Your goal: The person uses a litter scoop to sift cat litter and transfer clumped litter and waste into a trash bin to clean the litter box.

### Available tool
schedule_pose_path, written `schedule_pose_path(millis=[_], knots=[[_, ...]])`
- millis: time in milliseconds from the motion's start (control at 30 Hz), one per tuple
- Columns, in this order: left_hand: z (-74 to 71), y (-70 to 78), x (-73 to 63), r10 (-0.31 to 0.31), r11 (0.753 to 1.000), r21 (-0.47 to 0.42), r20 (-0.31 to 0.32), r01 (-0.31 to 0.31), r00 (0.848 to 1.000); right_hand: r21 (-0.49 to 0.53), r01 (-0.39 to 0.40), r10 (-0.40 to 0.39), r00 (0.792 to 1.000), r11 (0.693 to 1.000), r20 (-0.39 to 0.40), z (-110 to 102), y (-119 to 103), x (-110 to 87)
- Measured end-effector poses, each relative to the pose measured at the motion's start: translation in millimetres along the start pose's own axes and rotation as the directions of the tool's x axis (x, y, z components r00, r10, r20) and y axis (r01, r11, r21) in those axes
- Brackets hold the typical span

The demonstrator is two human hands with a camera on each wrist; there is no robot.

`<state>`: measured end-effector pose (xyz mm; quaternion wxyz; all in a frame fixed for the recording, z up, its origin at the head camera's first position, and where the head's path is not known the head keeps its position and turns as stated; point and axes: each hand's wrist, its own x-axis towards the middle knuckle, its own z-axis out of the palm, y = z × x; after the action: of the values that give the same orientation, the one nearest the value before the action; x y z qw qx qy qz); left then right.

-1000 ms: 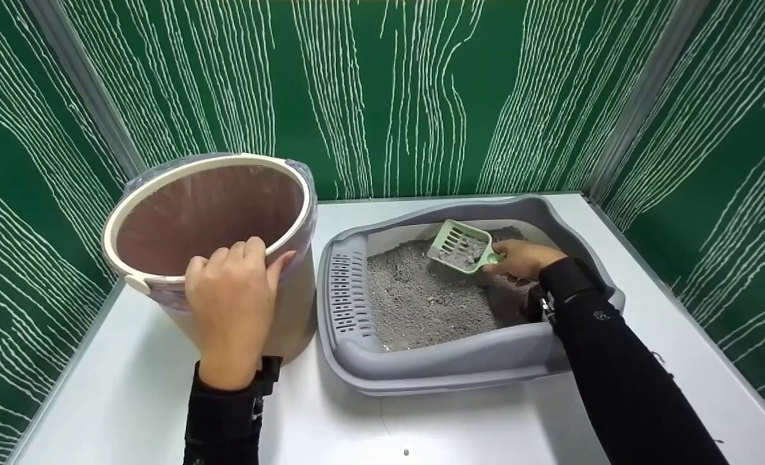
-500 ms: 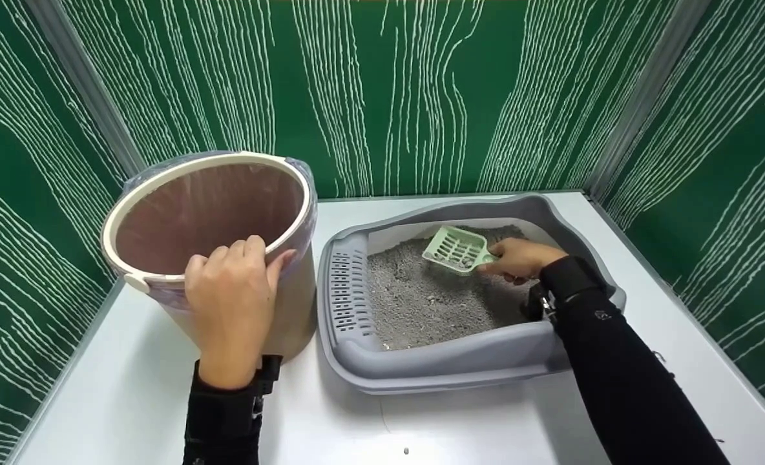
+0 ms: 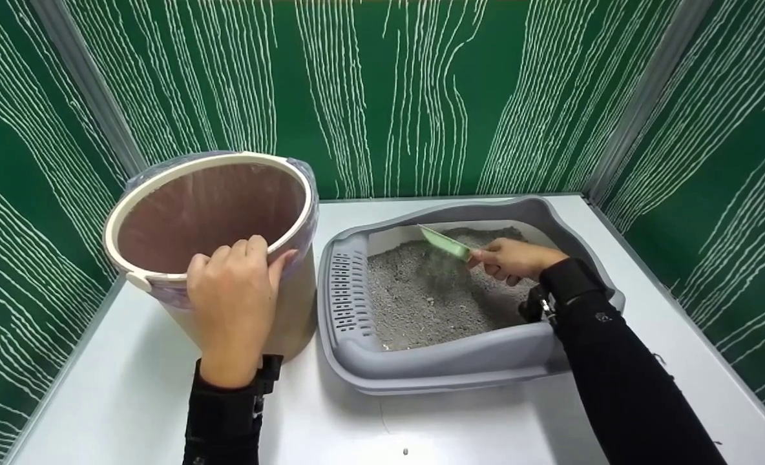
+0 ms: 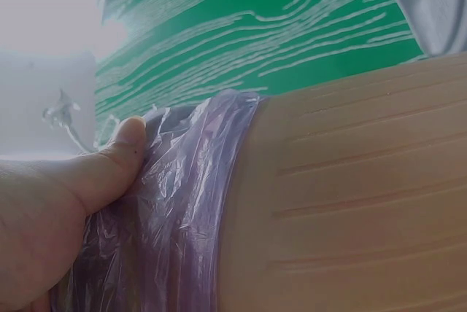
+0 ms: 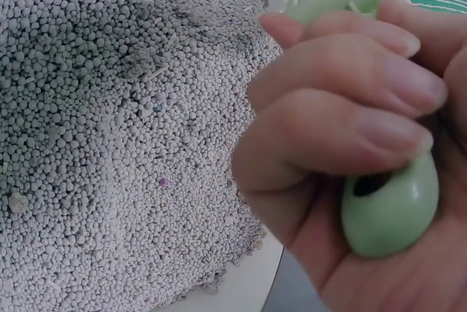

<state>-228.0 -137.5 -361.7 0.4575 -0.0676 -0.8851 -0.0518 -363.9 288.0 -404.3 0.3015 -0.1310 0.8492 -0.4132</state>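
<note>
My right hand [image 3: 515, 259] grips the handle of a light green litter scoop [image 3: 445, 243] above the litter box. The scoop is tilted nearly edge-on, and a hazy shadow of falling grains shows beneath it. In the right wrist view, curled fingers wrap the scoop handle [image 5: 394, 213] over the grey litter [image 5: 146, 130]. My left hand [image 3: 232, 303] holds the near rim of a beige trash can [image 3: 292, 310], fingers hooked over the edge. In the left wrist view, the thumb presses on the purple plastic bag [image 4: 182, 195] folded over that rim.
The grey litter box [image 3: 447, 358] stands right of the trash can, with a slotted ledge [image 3: 344, 294] on its left side. Both sit on a white table [image 3: 331, 426]. Green walls [image 3: 408, 97] with white lines enclose the back and sides. A small grain lies near the front.
The scoop has gone from lying fairly flat with clumps and litter in it to tilted on edge, its litter spilling down into the box. My left hand stays on the rim.
</note>
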Motion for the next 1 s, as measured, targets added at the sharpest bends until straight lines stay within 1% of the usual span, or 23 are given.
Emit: schedule_pose_path(millis=[167,333,433,567,800,900,1000], knots=[[0.0,0.0,0.0,-0.001,1.0,0.0,0.001,0.001,1.0,-0.069,0.002,-0.006,0.998,0.998,-0.056,-0.2,-0.1,1.2],[-0.3,0.6,0.2,-0.001,1.0,0.008,0.004,0.001,1.0,-0.089,0.022,-0.031,0.995,0.996,-0.094,-1.3,1.1,2.3],[-0.2,0.8,-0.2,0.002,1.0,0.015,0.002,-0.002,1.0,-0.102,0.043,-0.053,0.994,0.994,-0.1,-2.0,2.3,2.4],[0.0,0.6,-0.5,0.003,1.0,0.016,0.002,-0.003,1.0,-0.156,0.07,-0.09,0.989,0.985,-0.119,-2.6,4.3,2.6],[-0.1,0.5,-0.6,-0.001,1.0,0.021,0.006,0.001,1.0,-0.269,0.112,-0.16,0.974,0.957,-0.164,-1.0,5.1,1.9],[0.1,0.4,-0.7,0.0,1.0,0.019,0.005,0.0,1.0,-0.292,0.124,-0.181,0.968,0.948,-0.174,-0.8,4.4,0.8],[0.4,0.2,-0.8,0.002,1.0,0.017,0.003,-0.002,1.0,-0.29,0.135,-0.19,0.967,0.948,-0.17,-1.0,4.4,0.0]])
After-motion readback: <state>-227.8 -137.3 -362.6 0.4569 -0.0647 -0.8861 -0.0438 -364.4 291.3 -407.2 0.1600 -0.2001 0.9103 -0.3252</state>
